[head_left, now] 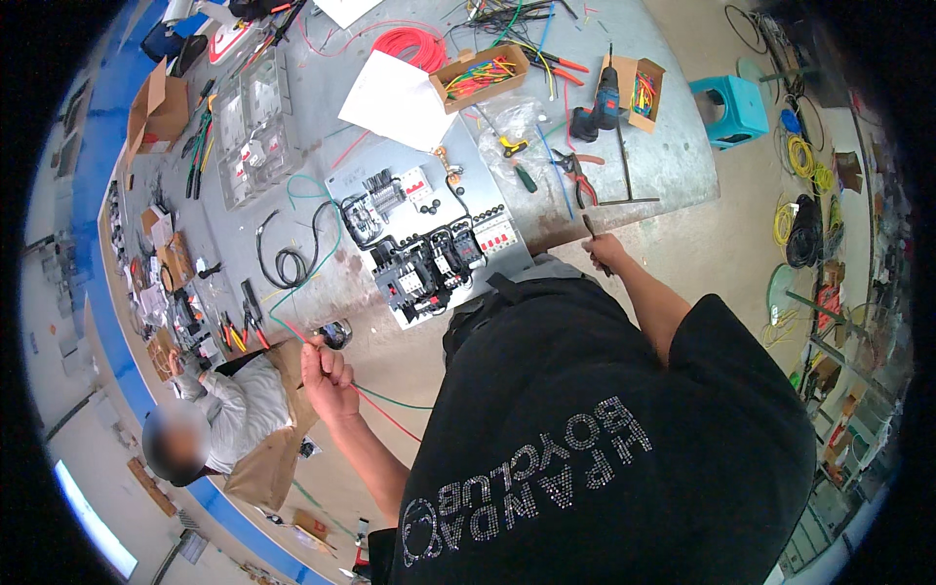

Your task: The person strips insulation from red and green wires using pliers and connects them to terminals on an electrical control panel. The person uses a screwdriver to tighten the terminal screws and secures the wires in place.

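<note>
Grey workbench [673,166]: breakers [496,240] and contactors [412,283] mounted on panel [480,185], wiring apparently incomplete; left hand [330,377] pinches red wire [390,416], right hand [608,254] grips slim dark tool [589,226].

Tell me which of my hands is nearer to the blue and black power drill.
Right. Your right hand is by the near edge of the table, on your side of the drill; your left hand is farther, well to its left.
</note>
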The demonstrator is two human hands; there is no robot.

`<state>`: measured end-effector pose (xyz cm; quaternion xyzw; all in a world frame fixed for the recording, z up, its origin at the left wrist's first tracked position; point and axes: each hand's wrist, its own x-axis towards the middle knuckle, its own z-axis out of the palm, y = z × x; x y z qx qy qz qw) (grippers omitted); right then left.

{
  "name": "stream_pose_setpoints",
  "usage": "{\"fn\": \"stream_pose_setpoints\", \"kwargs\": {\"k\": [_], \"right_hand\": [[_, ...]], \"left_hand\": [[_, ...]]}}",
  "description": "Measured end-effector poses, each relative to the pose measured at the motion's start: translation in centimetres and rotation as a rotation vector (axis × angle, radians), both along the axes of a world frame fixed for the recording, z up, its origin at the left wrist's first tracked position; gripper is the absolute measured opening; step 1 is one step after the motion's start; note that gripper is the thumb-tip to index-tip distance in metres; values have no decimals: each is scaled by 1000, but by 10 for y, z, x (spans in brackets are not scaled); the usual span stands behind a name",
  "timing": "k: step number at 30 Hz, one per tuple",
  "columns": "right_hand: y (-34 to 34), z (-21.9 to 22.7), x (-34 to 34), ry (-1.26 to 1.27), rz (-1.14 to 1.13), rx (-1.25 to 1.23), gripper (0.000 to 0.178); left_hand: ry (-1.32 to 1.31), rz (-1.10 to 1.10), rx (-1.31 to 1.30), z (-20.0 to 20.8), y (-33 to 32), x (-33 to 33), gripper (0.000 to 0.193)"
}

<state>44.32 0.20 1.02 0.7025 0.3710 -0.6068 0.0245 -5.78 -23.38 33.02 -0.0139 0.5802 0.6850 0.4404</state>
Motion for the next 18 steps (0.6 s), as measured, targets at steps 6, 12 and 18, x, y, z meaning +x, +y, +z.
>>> {"fn": "stream_pose_setpoints", "kwargs": {"k": [6, 12, 18], "right_hand": [[-16, -7, 8, -111, 456, 167, 34], [14, -1, -18, 11, 246, 35, 32], [38, 7, -37, 45, 319, 114, 30]], "left_hand": [[-41, -10, 33, 0, 4, 0, 24], [-17, 14, 23, 1, 4, 4, 24], [-38, 21, 53, -6, -9, -6, 24]]}}
